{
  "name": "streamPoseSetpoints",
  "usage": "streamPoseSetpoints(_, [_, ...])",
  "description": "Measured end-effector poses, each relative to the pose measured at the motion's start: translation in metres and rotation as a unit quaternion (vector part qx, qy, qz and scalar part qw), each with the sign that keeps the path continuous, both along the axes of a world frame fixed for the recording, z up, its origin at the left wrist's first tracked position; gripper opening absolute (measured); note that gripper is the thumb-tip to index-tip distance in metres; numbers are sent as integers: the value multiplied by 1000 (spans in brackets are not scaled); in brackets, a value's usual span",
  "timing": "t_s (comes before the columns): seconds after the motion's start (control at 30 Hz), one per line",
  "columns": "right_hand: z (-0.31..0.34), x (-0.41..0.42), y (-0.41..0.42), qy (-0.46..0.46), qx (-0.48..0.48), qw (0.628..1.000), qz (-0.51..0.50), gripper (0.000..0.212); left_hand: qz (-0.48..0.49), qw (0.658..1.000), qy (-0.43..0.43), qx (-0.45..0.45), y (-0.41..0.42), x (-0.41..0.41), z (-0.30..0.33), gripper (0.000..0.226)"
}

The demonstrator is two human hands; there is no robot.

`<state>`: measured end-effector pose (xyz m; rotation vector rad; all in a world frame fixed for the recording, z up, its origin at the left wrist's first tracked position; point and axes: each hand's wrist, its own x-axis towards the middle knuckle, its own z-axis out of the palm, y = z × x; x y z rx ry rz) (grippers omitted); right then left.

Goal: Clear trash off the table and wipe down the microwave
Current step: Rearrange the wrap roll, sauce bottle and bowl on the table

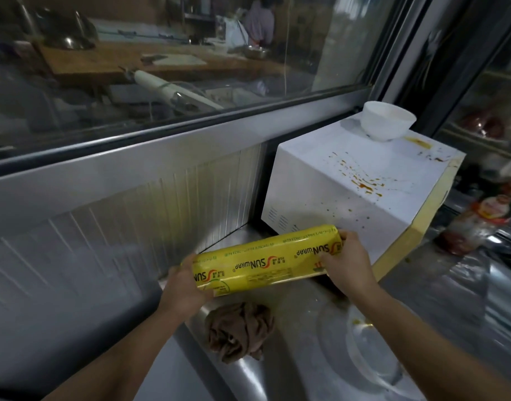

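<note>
Gripping a yellow Sunwrap cling-film box (266,260) by its two ends, the left hand (183,287) and the right hand (345,263) hold it level above the steel table (300,328), just in front of the white microwave (349,192). Fingers of the left hand curl around the box's left end; the right hand's fingers and thumb close over the right end, which overlaps the microwave's lower front corner in this view. The box's printed lettering reads upside down from here. The microwave stands at the table's back right, against the ribbed metal wall panel (133,221), and its top is spattered with orange-brown sauce stains (361,180). A white bowl (387,120) sits on the top's rear corner, near the window ledge. Below the box, a crumpled brown rag (240,331) lies on the table near its left edge. To the rag's right rests a clear plastic lid or dish (367,351). A sauce bottle (477,224) lies beyond the microwave at the table's right side.
</note>
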<state>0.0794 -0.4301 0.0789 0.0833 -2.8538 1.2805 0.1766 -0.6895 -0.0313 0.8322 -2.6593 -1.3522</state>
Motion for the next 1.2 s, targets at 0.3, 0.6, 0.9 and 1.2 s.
streamPoseSetpoints(0.3, [61,1,-16,125,46,991,27,45,-50,993,60,88,13,-23,-4,95])
streamPoseSetpoints(0.6, [68,0,-27,121,74,987,77,61,-92,992,0,85,6,-18,-3,101])
streamPoseSetpoints(0.9, [103,22,-64,104,173,963,177,74,-123,980,130,-85,29,-32,78,109])
streamPoseSetpoints(1.2, [123,27,-87,72,26,981,179,96,-99,979,173,45,15,-29,104,115])
